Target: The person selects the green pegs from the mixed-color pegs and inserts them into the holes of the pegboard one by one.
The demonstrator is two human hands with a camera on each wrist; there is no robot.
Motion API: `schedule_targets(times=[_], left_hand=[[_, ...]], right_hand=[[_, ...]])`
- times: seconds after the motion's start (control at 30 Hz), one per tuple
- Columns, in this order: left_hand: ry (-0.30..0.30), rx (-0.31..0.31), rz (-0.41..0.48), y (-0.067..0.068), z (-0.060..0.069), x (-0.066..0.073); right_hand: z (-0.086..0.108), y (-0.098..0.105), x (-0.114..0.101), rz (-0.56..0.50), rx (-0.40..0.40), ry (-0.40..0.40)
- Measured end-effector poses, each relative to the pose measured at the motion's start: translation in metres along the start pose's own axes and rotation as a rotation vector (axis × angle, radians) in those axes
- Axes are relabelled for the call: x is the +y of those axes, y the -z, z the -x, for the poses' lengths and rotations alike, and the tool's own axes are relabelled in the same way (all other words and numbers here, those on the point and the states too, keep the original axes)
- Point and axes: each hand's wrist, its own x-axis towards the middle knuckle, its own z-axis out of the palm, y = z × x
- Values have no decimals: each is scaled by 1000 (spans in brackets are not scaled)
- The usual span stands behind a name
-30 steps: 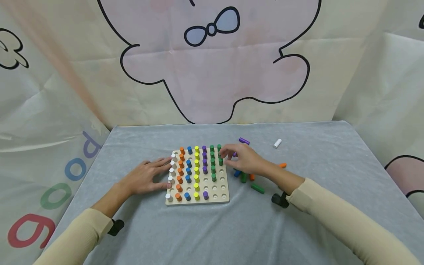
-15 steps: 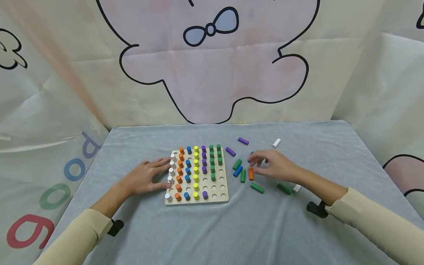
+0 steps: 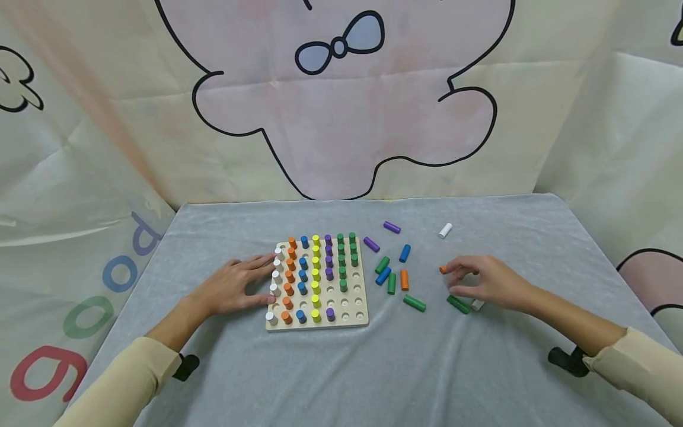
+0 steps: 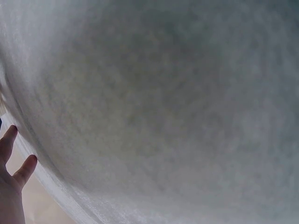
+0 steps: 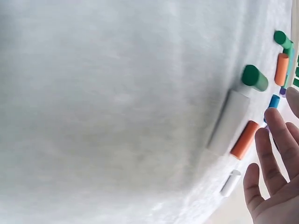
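My left hand point(image 3: 238, 284) lies at the left edge of the wooden pegboard point(image 3: 358, 296), its fingers extended and touching that side. Columns of white, orange, blue, yellow, purple and green pegs stand in the board. To the right, my right hand point(image 3: 491, 281) is above loose pegs with its fingers loosely bent. Its fingertips are beside an orange peg point(image 3: 442, 270), which they partly cover. A green peg point(image 3: 458, 304) and a white peg point(image 3: 478, 305) lie below the hand. In the right wrist view the fingers point(image 5: 265, 158) are spread and hold nothing.
Between board and right hand lie several loose pegs, among them an orange one point(image 3: 404, 280), a blue one point(image 3: 405, 253) and a green one point(image 3: 414, 303). Farther back are a purple peg point(image 3: 392, 227) and a white peg point(image 3: 445, 230). Grey cloth point(image 3: 320, 379) covers the table.
My right hand has moved right, from the green pegs at the board's right side, past the loose blue and orange pegs, to the far right ones. The left hand has stayed in place.
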Motion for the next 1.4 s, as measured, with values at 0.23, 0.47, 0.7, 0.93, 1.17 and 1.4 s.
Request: schedule_targets(times=[0.23, 0.47, 0.7, 0.93, 1.17, 1.4], left_hand=[[-2, 4, 0, 1, 1, 0], [-7, 4, 8, -1, 1, -1], [-4, 19, 5, -1, 0, -1], [-3, 5, 10, -1, 0, -1], [-3, 4, 13, 0, 0, 0], [-12, 13, 8, 0, 1, -1]], right_hand=[[15, -3, 6, -13, -46, -19], [21, -5, 9, 18, -107, -32], [25, -7, 11, 29, -89, -4], [23, -6, 10, 33, -94, -18], [17, -3, 8, 70, -87, 1], [9, 0, 1, 118, -63, 14]])
